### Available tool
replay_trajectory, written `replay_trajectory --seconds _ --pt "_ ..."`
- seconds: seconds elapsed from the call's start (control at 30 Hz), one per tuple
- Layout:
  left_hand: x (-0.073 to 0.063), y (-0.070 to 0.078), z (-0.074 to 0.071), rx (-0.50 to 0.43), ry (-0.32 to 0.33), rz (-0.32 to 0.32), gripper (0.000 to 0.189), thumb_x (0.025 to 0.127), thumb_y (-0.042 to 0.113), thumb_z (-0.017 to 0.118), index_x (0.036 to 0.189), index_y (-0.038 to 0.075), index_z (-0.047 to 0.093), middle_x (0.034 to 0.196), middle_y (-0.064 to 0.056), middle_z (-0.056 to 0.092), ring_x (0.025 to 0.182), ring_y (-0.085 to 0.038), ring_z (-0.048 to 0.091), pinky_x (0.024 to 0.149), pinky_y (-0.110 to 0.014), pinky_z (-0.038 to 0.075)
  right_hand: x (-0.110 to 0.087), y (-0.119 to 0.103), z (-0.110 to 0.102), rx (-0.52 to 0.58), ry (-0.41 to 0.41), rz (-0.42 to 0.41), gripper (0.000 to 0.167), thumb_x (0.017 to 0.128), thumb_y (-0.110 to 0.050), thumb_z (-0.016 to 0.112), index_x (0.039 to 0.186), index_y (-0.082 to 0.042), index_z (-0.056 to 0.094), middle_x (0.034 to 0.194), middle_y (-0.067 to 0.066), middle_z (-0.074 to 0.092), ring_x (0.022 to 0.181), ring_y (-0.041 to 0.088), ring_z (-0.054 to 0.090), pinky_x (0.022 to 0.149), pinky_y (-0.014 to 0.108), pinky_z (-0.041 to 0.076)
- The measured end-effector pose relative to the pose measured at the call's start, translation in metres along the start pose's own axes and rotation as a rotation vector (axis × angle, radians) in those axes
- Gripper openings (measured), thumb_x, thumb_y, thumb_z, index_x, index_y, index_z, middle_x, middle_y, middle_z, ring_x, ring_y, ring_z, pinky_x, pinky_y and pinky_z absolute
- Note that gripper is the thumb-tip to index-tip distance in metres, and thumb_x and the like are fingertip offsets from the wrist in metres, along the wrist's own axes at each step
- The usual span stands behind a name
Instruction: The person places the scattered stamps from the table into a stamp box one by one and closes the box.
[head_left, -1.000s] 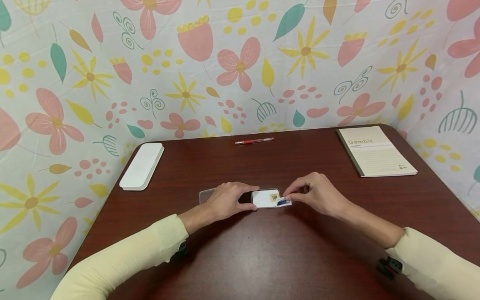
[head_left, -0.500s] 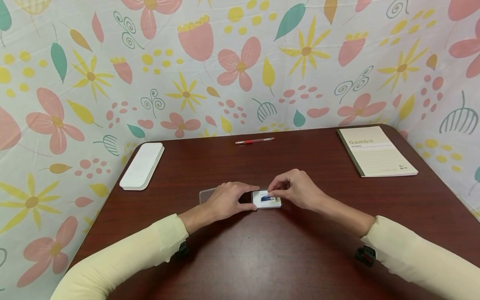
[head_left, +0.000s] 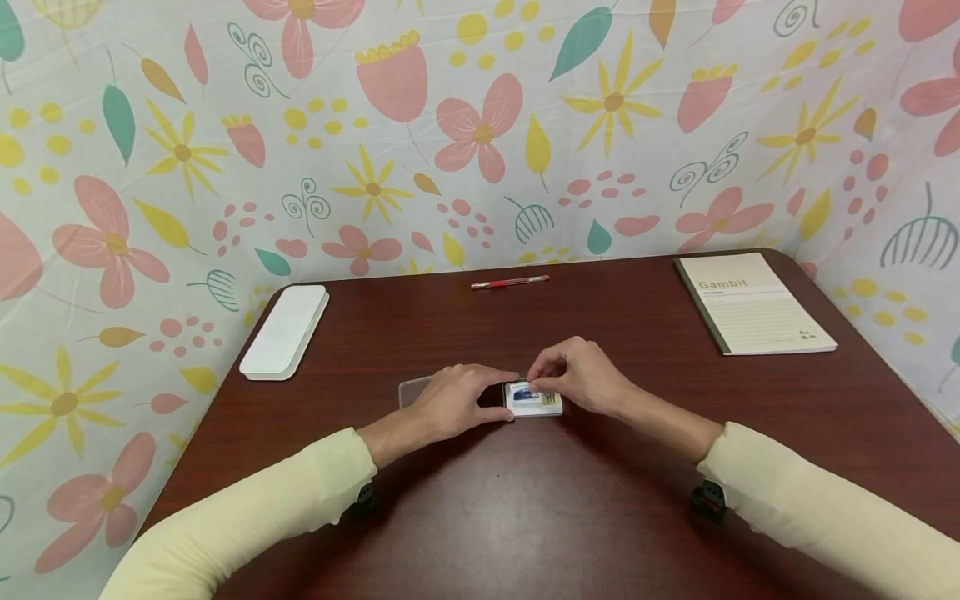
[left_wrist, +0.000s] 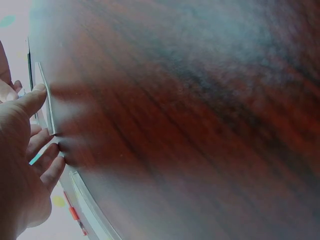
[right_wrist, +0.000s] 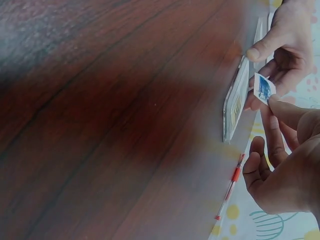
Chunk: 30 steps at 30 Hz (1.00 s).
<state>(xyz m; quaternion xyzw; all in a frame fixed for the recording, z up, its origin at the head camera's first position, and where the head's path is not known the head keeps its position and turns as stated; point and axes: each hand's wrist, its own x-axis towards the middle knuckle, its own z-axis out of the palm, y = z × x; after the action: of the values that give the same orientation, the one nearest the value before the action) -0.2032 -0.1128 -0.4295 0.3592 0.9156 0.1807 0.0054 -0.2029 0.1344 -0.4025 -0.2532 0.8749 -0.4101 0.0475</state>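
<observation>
One worktop (head_left: 570, 517), dark red-brown wood, fills the lower half of the frame. At upper right lies a notebook (head_left: 752, 302); at mid left a white case (head_left: 284, 332); at top centre a red pen (head_left: 510, 282). Near the centre lies a clear sleeve (head_left: 415, 389) with a white card (head_left: 534, 400) at its right end. The left hand (head_left: 456, 400) presses on the sleeve, thumb and fingers curled at its edges. The right hand (head_left: 577, 379) pinches a small blue-and-white sticker (right_wrist: 263, 88) between thumb and forefinger, just above the card.
</observation>
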Motion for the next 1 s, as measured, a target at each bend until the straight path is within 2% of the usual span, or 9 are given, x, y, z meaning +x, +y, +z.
replay_trajectory --seconds 0.4,0.7,1.0 --pt "0.000 0.001 0.000 0.007 -0.008 -0.013 0.057 0.093 0.044 0.084 0.142 0.020 0.070 0.131 0.003 0.074 0.111 -0.011 0.070 0.084 -0.034 0.057 0.004 0.000 0.012 -0.006 -0.010 0.064 0.004 0.090 -0.007 0.086 0.090 -0.008 0.082 0.078 -0.006 0.074 0.071 0.013 0.062 0.065 0.031 0.048" --pt "-0.001 0.003 -0.001 0.005 -0.013 -0.017 0.057 0.093 0.044 0.084 0.143 0.019 0.070 0.131 0.003 0.074 0.112 -0.011 0.070 0.085 -0.034 0.057 0.003 0.000 0.016 -0.073 0.023 0.084 0.007 0.089 -0.005 0.085 0.087 -0.010 0.082 0.076 -0.005 0.072 0.068 0.013 0.060 0.063 0.032 0.047" --pt "-0.001 0.003 -0.002 0.008 -0.014 -0.013 0.058 0.093 0.044 0.083 0.143 0.018 0.069 0.133 0.002 0.073 0.116 -0.013 0.070 0.088 -0.035 0.057 0.002 0.000 0.019 -0.141 0.046 0.068 0.007 0.089 -0.006 0.086 0.087 -0.010 0.081 0.083 -0.003 0.071 0.073 0.014 0.060 0.066 0.033 0.050"
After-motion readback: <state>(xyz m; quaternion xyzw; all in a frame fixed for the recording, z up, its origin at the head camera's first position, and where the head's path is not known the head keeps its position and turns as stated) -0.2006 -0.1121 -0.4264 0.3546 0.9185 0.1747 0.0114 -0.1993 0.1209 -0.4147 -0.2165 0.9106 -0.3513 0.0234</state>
